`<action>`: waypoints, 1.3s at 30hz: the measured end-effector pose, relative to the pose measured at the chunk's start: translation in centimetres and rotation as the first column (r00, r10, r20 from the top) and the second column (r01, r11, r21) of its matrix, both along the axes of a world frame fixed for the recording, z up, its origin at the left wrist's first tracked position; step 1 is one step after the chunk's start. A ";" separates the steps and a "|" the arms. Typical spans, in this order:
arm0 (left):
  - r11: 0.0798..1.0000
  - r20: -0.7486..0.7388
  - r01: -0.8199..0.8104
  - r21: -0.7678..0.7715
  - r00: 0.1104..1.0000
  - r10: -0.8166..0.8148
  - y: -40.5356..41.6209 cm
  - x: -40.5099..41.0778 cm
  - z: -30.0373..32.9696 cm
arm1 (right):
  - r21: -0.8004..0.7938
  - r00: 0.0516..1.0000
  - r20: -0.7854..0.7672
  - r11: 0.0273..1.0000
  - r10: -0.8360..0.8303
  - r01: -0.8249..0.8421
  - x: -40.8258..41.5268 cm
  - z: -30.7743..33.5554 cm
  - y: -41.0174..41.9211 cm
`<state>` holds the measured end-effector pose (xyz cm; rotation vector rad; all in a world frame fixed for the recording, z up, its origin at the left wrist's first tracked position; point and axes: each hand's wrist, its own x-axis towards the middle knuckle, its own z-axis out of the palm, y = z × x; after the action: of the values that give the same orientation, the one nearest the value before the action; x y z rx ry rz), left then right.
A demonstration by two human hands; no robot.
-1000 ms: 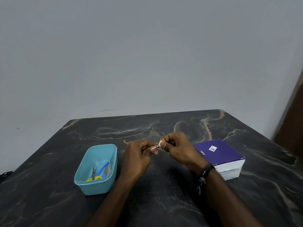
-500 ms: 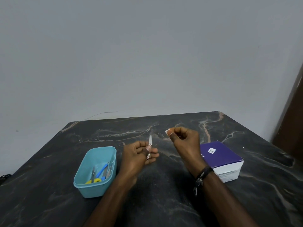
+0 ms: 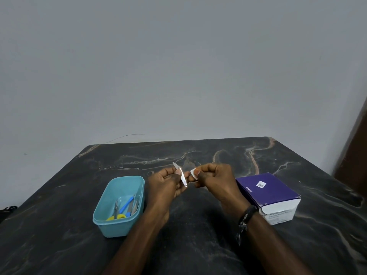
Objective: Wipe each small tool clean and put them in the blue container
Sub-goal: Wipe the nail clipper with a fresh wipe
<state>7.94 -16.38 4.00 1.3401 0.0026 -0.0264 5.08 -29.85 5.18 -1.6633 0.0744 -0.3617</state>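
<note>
One blue container sits near the table's left edge, holding several small tools; exact count unclear. Left hand pinches one slim metal tool above mid-table. Right hand pinches one white wipe, partly hidden by fingers. One purple box lies towards the right edge.

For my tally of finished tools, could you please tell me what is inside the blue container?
The blue container holds yellow-handled scissors, a blue-handled tool and slim metal tools. They overlap, so an exact count is unclear.
</note>
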 end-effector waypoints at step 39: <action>0.994 -0.008 0.057 -0.094 0.998 -0.058 0.1 -0.1 0.2 | 0.051 0.972 -0.193 0.991 0.130 -0.123 0.0 0.2 0.7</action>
<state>7.83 -16.32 4.22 1.2459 -0.0275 -0.0814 5.09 -29.15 5.34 -1.6522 0.1214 -0.0980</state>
